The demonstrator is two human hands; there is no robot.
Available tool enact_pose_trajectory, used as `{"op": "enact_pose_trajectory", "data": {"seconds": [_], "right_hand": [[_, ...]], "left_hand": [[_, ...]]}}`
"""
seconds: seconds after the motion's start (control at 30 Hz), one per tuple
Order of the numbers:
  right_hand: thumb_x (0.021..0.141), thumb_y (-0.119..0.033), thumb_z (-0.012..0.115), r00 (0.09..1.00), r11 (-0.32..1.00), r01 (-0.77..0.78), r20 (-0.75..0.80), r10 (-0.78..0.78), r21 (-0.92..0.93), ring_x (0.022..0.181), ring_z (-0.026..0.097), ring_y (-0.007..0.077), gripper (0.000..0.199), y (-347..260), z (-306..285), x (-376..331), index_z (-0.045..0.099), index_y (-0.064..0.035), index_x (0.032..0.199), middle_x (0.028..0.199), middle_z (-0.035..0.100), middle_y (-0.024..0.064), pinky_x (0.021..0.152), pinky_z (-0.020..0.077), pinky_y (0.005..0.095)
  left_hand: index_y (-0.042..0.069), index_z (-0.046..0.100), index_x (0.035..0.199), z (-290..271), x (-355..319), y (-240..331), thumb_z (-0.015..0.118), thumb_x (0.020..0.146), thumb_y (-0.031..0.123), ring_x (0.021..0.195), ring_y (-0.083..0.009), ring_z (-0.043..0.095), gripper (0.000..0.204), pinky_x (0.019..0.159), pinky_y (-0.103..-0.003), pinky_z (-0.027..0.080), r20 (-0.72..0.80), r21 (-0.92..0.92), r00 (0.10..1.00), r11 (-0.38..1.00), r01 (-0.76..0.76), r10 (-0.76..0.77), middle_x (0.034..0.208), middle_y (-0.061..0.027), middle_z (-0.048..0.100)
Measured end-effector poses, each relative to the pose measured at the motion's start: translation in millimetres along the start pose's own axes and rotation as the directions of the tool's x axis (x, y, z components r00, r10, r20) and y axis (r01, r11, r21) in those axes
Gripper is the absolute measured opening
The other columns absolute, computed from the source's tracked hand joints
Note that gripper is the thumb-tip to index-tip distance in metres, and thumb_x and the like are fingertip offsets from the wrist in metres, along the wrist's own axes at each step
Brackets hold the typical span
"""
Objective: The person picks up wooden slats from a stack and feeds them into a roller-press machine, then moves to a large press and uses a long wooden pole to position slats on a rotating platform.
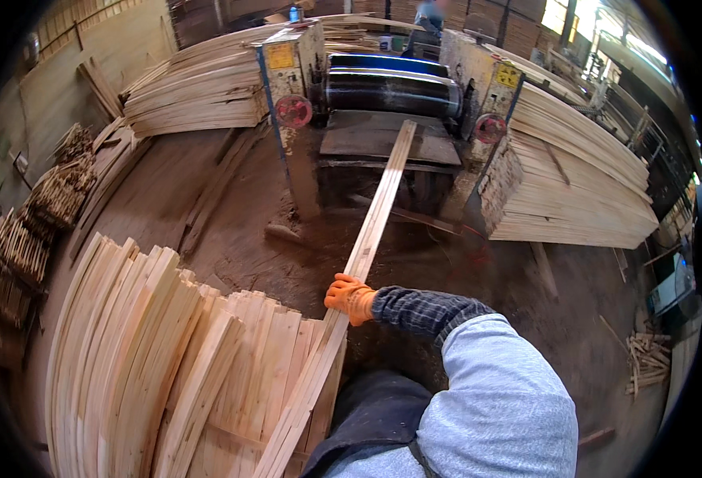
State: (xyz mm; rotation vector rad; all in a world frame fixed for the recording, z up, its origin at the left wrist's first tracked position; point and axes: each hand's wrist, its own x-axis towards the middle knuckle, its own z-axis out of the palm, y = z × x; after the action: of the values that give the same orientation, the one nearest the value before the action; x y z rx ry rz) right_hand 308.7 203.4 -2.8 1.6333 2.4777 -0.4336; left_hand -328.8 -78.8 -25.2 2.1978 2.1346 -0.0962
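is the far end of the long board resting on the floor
No, the long board runs from the gloved right hand up onto the dark machine bed below the roller, clear of the floor.

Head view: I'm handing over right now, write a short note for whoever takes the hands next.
Right hand: orange-gloved, grip closed on the long pale wooden board, near its middle.
Left hand: not in view.
The board: far end rests on the dark steel roller machine; near end lies over the stack of pale planks standing on edge at lower left.
Done: the stack at lower left already holds many planks.
Left: this board is not yet flat on any stack. Tall stacks of flat boards sit beside the machine.
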Motion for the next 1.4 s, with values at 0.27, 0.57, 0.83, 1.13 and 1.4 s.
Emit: {"op": "enact_pose_trajectory", "data": {"seconds": [0.27, 0.57, 0.83, 1.13, 1.4], "right_hand": [[0.070, -0.024, 0.087, 1.000, 0.990, -0.003, -0.024, 0.000, -0.140, 0.129, 0.056, 0.0259, 0.061, -3.0, 0.3, 13.3, 0.068, -0.0124, 0.127, 0.132, 0.067, 0.0099, 0.118, 0.0295, 0.0433], [0.073, -0.013, 0.081, 0.994, 0.995, -0.035, 0.097, 0.044, -0.094, 0.138, 0.052, 0.0319, 0.066, -8.9, -11.7, 23.9, 0.064, -0.0197, 0.137, 0.138, 0.064, 0.0123, 0.130, 0.0153, 0.0514], [0.076, -0.014, 0.078, 0.996, 0.992, -0.044, 0.076, 0.053, -0.118, 0.137, 0.053, 0.0312, 0.058, -9.1, -9.2, 25.7, 0.068, -0.0209, 0.133, 0.139, 0.064, 0.0113, 0.129, 0.0168, 0.0514], [0.085, -0.012, 0.077, 0.995, 0.987, -0.059, 0.069, 0.070, -0.151, 0.133, 0.057, 0.0290, 0.048, -18.6, -21.9, 15.8, 0.068, -0.0195, 0.132, 0.137, 0.065, 0.0109, 0.126, 0.0257, 0.0482], [0.078, -0.014, 0.077, 0.996, 0.990, -0.057, 0.060, 0.065, -0.130, 0.135, 0.055, 0.0300, 0.055, -10.4, -7.0, 24.9, 0.070, -0.0193, 0.132, 0.138, 0.065, 0.0116, 0.128, 0.0197, 0.0500]], "left_hand": [[0.001, 0.071, 0.099, 25.7, -10.4, -14.1, 0.069, 0.080, 0.024, 0.082, -0.0419, 0.065, 0.029, 0.074, -0.053, 0.054, -0.191, 0.106, 0.972, 0.988, -0.115, 0.134, 0.091, -0.0218, 0.069], [0.004, 0.070, 0.092, 44.8, 1.5, -3.7, 0.067, 0.088, 0.024, 0.076, -0.0394, 0.064, 0.020, 0.067, -0.052, 0.052, -0.269, 0.071, 0.962, 0.997, -0.025, 0.043, 0.086, -0.0195, 0.068], [0.005, 0.070, 0.092, 41.3, 8.5, -2.2, 0.068, 0.087, 0.025, 0.076, -0.0393, 0.064, 0.021, 0.067, -0.052, 0.052, -0.215, 0.064, 0.975, 0.997, -0.046, 0.059, 0.086, -0.0193, 0.069], [0.005, 0.070, 0.092, 42.1, 15.5, -0.5, 0.069, 0.086, 0.025, 0.076, -0.0392, 0.065, 0.021, 0.068, -0.052, 0.052, -0.198, 0.063, 0.977, 0.996, -0.064, 0.076, 0.085, -0.0190, 0.069], [0.005, 0.070, 0.092, 41.2, 21.5, -0.1, 0.069, 0.085, 0.026, 0.076, -0.0391, 0.065, 0.022, 0.068, -0.052, 0.052, -0.181, 0.064, 0.979, 0.995, -0.079, 0.090, 0.085, -0.0188, 0.069]]}}
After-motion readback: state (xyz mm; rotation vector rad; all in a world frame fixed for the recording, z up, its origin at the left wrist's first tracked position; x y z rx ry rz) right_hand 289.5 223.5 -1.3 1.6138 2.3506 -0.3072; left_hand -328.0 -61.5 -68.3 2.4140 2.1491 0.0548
